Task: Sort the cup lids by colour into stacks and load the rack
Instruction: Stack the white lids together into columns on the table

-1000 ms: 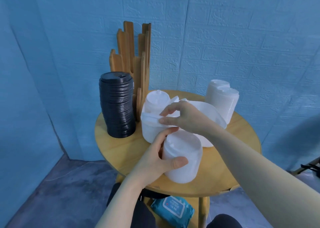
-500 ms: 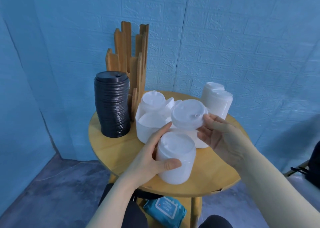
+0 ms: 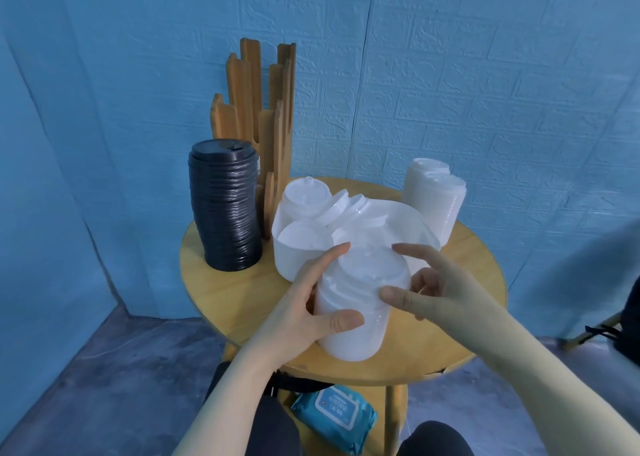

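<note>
A stack of white lids (image 3: 353, 317) stands at the front of the round wooden table (image 3: 239, 296). My left hand (image 3: 311, 303) grips its left side, thumb in front and fingers behind. My right hand (image 3: 433, 285) curls around the top white lid (image 3: 370, 268) of that stack, thumb on the near side and fingers over the far rim. Behind it a white bin (image 3: 294, 258) holds loose white lids. A tall stack of black lids (image 3: 225, 209) stands at the left. The wooden rack (image 3: 263, 109) rises behind it.
Two more stacks of white lids (image 3: 436, 202) stand at the table's back right. A blue pack of wipes (image 3: 336, 417) lies on the shelf under the table. The blue wall is close behind the rack. A dark bag shows at the right edge.
My right hand took a white lid out of the bin, carried it toward me and lowered it onto the stack held by my left hand. The left hand stayed on the stack.
</note>
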`<state>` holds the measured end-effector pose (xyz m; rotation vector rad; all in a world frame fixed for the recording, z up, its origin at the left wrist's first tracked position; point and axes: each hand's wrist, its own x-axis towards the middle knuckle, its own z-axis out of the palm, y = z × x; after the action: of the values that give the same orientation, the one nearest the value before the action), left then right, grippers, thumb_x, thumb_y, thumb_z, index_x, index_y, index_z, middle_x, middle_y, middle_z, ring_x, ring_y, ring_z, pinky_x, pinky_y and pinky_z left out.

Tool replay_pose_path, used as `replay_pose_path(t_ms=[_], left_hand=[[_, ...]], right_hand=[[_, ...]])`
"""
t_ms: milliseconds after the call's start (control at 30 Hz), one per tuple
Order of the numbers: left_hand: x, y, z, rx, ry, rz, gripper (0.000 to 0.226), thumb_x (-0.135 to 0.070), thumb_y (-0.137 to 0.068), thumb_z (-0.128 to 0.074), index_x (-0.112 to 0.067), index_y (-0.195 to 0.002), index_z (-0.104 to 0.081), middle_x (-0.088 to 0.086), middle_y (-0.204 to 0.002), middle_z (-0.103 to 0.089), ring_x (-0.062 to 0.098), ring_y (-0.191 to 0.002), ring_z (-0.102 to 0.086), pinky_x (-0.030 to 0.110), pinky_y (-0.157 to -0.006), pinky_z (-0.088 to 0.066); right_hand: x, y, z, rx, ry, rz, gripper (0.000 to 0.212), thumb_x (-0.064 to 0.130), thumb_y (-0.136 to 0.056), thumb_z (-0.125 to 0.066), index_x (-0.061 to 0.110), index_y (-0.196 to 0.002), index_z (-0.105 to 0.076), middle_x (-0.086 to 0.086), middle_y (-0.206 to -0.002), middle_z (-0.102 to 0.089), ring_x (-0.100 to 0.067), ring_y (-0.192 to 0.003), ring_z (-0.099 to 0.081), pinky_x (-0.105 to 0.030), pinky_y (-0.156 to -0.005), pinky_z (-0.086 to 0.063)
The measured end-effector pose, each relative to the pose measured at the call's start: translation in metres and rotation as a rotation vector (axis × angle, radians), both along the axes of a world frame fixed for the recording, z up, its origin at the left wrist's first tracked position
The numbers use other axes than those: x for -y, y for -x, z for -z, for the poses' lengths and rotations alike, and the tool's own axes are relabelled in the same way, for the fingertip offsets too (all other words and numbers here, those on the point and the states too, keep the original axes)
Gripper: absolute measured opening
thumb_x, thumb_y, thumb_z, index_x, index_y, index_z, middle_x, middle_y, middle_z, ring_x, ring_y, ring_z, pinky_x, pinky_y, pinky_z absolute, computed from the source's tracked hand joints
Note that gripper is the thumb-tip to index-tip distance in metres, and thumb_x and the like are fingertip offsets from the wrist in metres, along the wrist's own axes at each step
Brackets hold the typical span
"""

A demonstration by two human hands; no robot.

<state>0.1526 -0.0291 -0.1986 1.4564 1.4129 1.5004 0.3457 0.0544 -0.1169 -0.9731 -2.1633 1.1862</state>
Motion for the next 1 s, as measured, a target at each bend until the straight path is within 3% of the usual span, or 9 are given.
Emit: replay_pose_path(t_ms=[133, 200, 267, 400, 467, 567, 667, 800, 1000], left_hand=[[0.000, 0.000, 0.000, -0.001, 0.001, -0.007, 0.082, -0.047, -0.064, -0.085, -0.060, -0.134, -0.044, -0.009, -0.146, -0.048, 0.010, -0.134, -0.048, 0.043, -0.113, -0.042], [0.000, 0.000, -0.001, -0.002, 0.006, -0.008, 0.081, -0.048, -0.064, -0.084, -0.060, -0.133, -0.044, -0.009, -0.145, -0.048, 0.010, -0.133, -0.049, 0.043, -0.113, -0.042], [0.000, 0.000, -0.001, -0.011, 0.007, -0.006, 0.080, -0.049, -0.064, -0.084, -0.060, -0.133, -0.044, -0.009, -0.145, -0.049, 0.010, -0.133, -0.048, 0.043, -0.113, -0.042], [0.000, -0.001, -0.002, -0.029, -0.004, 0.002, 0.085, -0.048, -0.065, -0.082, -0.061, -0.138, -0.039, -0.016, -0.146, -0.046, 0.003, -0.134, -0.045, 0.034, -0.114, -0.040], [-0.001, -0.001, 0.000, -0.002, -0.002, 0.021, 0.095, -0.046, -0.065, -0.083, -0.061, -0.142, -0.031, -0.022, -0.147, -0.044, -0.002, -0.135, -0.043, 0.026, -0.111, -0.040], [-0.001, -0.001, 0.002, 0.053, 0.006, 0.046, 0.106, -0.043, -0.062, -0.087, -0.059, -0.144, -0.023, -0.032, -0.143, -0.046, -0.004, -0.134, -0.044, 0.022, -0.107, -0.042], [-0.002, 0.000, 0.003, 0.077, 0.011, 0.048, 0.113, -0.048, -0.057, -0.090, -0.056, -0.146, -0.022, -0.029, -0.147, -0.042, -0.005, -0.134, -0.044, 0.024, -0.108, -0.042], [-0.003, 0.001, 0.005, 0.082, 0.016, 0.031, 0.106, -0.041, -0.057, -0.087, -0.057, -0.141, -0.025, -0.038, -0.136, -0.047, -0.009, -0.129, -0.046, 0.018, -0.101, -0.044], [-0.005, 0.003, 0.007, 0.053, 0.010, 0.002, 0.102, -0.038, -0.058, -0.088, -0.053, -0.141, -0.031, -0.040, -0.133, -0.049, -0.010, -0.130, -0.044, 0.014, -0.101, -0.041]], right_hand=[[-0.011, -0.002, 0.003, 0.054, -0.183, -0.064, 0.070, 0.060, -0.060, -0.072, 0.043, -0.125, -0.051, 0.023, -0.125, -0.044, 0.004, -0.107, -0.052, -0.017, -0.080, -0.046], [-0.019, -0.001, 0.000, 0.021, -0.141, -0.214, 0.064, 0.056, -0.070, -0.077, 0.045, -0.127, -0.053, 0.029, -0.135, -0.044, 0.005, -0.121, -0.047, -0.022, -0.096, -0.044], [-0.026, 0.000, -0.005, 0.041, -0.094, -0.332, 0.058, 0.049, -0.074, -0.076, 0.046, -0.128, -0.055, 0.028, -0.137, -0.049, 0.005, -0.127, -0.045, -0.023, -0.101, -0.041], [-0.031, 0.006, -0.009, 0.149, -0.183, -0.321, 0.056, 0.056, -0.068, -0.079, 0.054, -0.120, -0.057, 0.013, -0.126, -0.056, 0.004, -0.113, -0.046, -0.009, -0.084, -0.038], [-0.026, 0.011, -0.007, 0.159, -0.203, -0.301, 0.056, 0.060, -0.065, -0.075, 0.051, -0.118, -0.058, 0.014, -0.121, -0.055, 0.003, -0.109, -0.045, -0.007, -0.080, -0.034], [-0.014, 0.021, 0.002, 0.096, -0.208, -0.200, 0.061, 0.065, -0.060, -0.069, 0.046, -0.117, -0.058, 0.019, -0.116, -0.052, 0.003, -0.110, -0.045, -0.014, -0.084, -0.033], [-0.003, 0.028, 0.007, 0.080, -0.209, -0.107, 0.069, 0.074, -0.054, -0.065, 0.045, -0.116, -0.058, 0.022, -0.114, -0.047, 0.004, -0.112, -0.044, -0.020, -0.089, -0.038], [0.009, 0.032, 0.001, 0.251, -0.352, -0.020, 0.074, 0.079, -0.058, -0.062, 0.043, -0.122, -0.051, 0.018, -0.115, -0.045, -0.005, -0.111, -0.046, -0.031, -0.095, -0.042], [0.030, 0.037, -0.009, 0.525, -0.604, 0.123, 0.074, 0.083, -0.069, -0.049, 0.033, -0.123, -0.045, 0.011, -0.109, -0.042, -0.012, -0.093, -0.042, -0.029, -0.080, -0.033]])
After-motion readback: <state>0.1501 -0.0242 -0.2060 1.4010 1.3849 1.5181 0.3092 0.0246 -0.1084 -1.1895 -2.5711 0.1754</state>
